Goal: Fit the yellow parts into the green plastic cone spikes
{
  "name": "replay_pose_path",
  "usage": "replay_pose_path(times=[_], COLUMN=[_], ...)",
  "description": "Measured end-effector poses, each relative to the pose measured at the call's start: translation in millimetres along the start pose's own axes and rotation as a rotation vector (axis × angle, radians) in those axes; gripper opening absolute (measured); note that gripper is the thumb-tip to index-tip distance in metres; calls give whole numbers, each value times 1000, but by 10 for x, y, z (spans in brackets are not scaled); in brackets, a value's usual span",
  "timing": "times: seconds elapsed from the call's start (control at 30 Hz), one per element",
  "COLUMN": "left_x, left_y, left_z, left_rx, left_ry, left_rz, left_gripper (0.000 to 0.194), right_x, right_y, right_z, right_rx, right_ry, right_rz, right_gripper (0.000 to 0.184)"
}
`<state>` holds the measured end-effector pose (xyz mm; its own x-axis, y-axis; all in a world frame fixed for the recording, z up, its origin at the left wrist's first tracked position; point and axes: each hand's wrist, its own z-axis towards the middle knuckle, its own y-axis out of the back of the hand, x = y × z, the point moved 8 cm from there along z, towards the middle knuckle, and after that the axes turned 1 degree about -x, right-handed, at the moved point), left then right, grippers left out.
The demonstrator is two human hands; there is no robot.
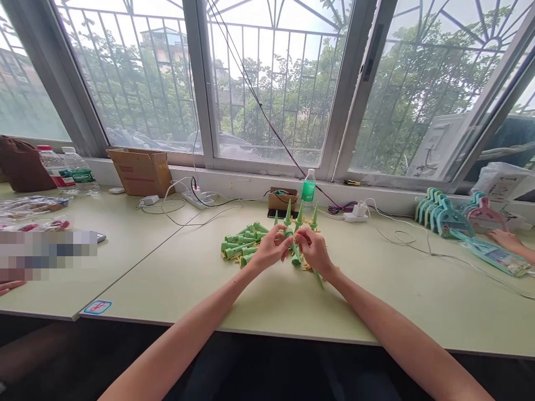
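Smooth plastic cones (rather matt); matt cardboard carton.

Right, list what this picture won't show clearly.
Head view:
Whether the left hand and right hand grip a piece: the hands themselves hide it.
Lower ends of upright green cones: behind the hands.
Inside of the large cardboard box: behind its walls.
Rest of the brown bag: beyond the left edge.
Fine print on the bottle beyond the cones: too small.

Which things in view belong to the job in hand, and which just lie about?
Apparently the job: green cones, small yellow pieces.
Apparently lying about: large cardboard box, red-capped bottle, bottle behind the cones, power strip.
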<state>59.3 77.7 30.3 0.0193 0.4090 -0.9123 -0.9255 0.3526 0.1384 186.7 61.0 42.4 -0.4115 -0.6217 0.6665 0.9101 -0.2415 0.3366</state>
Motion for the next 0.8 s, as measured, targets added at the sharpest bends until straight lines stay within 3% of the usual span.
replay_pose_path(times=[0.37, 0.8], left_x=[-57, -193], left_y=[19, 64], left_z=[-25, -25], left_rx=[-46, -149], left_ry=[-110, -117], left_rz=[359, 248], left_gripper=[32, 31], right_x=[-3, 59], right_y=[-4, -20], right_z=[-4, -6], right_rx=[7, 26], right_ry=[4, -43], right_rz=[-12, 19], right_gripper=[19, 26])
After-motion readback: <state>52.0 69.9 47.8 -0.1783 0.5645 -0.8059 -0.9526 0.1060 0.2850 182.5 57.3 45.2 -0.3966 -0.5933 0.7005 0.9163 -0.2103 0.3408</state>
